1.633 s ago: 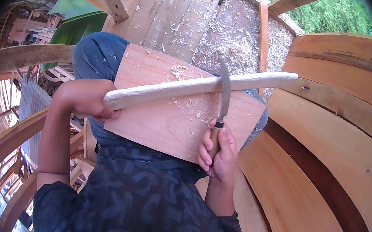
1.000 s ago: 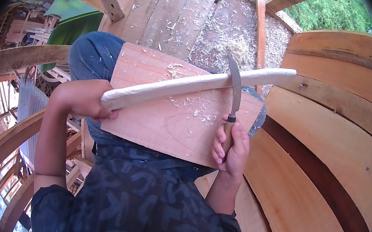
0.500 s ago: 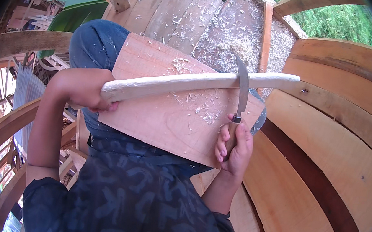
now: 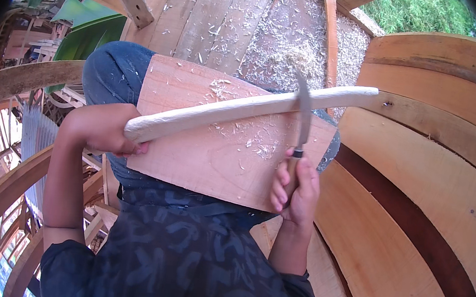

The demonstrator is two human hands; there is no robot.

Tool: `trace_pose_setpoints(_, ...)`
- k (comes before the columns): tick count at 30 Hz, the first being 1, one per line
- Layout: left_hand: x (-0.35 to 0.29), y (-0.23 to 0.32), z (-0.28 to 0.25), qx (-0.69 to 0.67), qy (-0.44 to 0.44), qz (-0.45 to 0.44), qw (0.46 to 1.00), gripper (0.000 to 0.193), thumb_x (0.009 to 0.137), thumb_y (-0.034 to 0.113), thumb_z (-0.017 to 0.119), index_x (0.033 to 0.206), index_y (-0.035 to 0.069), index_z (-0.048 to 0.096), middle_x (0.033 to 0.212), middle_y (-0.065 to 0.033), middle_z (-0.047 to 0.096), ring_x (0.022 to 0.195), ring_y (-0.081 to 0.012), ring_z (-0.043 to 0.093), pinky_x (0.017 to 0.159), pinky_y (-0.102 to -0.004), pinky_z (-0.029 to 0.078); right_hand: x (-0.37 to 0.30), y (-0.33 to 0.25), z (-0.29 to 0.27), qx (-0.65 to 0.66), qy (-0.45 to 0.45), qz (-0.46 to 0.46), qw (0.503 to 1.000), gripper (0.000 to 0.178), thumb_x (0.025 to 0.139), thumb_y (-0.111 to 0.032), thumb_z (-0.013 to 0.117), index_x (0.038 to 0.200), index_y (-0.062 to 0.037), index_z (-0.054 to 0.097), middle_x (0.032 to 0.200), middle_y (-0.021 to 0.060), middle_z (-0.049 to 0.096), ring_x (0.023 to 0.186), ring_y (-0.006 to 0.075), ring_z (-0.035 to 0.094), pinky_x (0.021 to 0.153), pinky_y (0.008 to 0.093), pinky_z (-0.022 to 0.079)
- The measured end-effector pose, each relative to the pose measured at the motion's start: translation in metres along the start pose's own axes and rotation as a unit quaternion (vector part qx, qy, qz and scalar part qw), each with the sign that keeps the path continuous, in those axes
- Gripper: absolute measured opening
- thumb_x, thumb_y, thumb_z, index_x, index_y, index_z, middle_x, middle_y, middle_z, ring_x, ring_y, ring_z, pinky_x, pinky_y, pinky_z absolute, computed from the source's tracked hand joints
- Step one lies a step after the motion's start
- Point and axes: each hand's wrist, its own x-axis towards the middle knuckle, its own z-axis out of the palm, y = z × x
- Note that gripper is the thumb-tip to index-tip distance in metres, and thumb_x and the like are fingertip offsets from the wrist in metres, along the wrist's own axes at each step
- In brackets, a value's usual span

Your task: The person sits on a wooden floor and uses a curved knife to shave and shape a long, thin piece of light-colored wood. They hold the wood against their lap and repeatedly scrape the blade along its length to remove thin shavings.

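A pale, peeled, slightly curved wooden stick (image 4: 219,110) slants across my lap, over a flat wooden board (image 4: 201,165). My left hand (image 4: 112,128) is closed at the stick's thicker left end, by the board's left edge; its fingers are partly hidden. In my right hand (image 4: 298,186) is the wooden handle of a curved knife (image 4: 304,118), fingers wrapped round it. The blade points away from me and crosses over the stick near its right end. Whether the edge touches the wood I cannot tell. Small shavings (image 4: 259,145) lie on the board.
Beyond my knees the plank floor (image 4: 205,21) is strewn with shavings, heaped thickest near the middle (image 4: 303,62). Curved wooden planks (image 4: 420,146) rise along my right side. To the left are wooden beams (image 4: 29,75) and a big green leaf (image 4: 95,32).
The whole view has shifted slightly. The knife's blade has tilted a little and looks more blurred, still across the stick near its right end. Both hands keep their grips.
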Motion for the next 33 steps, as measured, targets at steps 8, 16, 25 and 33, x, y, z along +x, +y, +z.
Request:
trace_pose_setpoints(8,0.003,0.002,-0.001,0.015,0.004,-0.005,1.000,0.028,0.077,0.027,0.071,0.080,0.000,0.065,0.061,-0.0050,0.061,0.054,-0.0138,0.058,0.055,-0.0305,0.045,-0.005,0.016,0.017,-0.033,-0.095,0.125,0.987,0.030,0.102,-0.030,0.036,0.115,-0.0038,0.046,0.068,0.0042,0.044,0.041,0.0088,0.042,0.031,0.0227,0.037)
trace_pose_setpoints(16,0.004,0.003,-0.003,0.027,-0.004,-0.024,0.999,0.025,0.078,0.026,0.072,0.081,0.002,0.066,0.063,-0.0042,0.063,0.057,-0.0132,0.060,0.056,-0.0296,0.046,-0.002,0.016,0.031,-0.005,-0.072,0.101,0.992,0.028,0.102,-0.028,0.039,0.115,-0.0038,0.046,0.069,0.0044,0.046,0.041,0.0084,0.042,0.031,0.0223,0.036)
trace_pose_setpoints(25,0.005,-0.007,0.005,0.034,0.045,0.034,0.998,0.030,0.077,0.024,0.071,0.083,-0.005,0.065,0.065,-0.0126,0.064,0.058,-0.0194,0.062,0.059,-0.0327,0.047,0.002,0.009,0.013,0.089,0.036,-0.057,0.994,0.030,0.101,-0.032,0.039,0.114,-0.0054,0.044,0.068,0.0046,0.045,0.038,0.0085,0.039,0.030,0.0230,0.035)
trace_pose_setpoints(33,0.006,-0.008,0.010,0.021,0.061,0.047,0.997,0.031,0.076,0.023,0.070,0.084,-0.006,0.065,0.068,-0.0176,0.065,0.061,-0.0276,0.064,0.060,-0.0347,0.048,-0.005,0.021,0.028,0.026,-0.002,0.026,0.999,0.029,0.102,-0.029,0.040,0.114,-0.0034,0.047,0.069,0.0052,0.046,0.039,0.0093,0.041,0.032,0.0222,0.036)
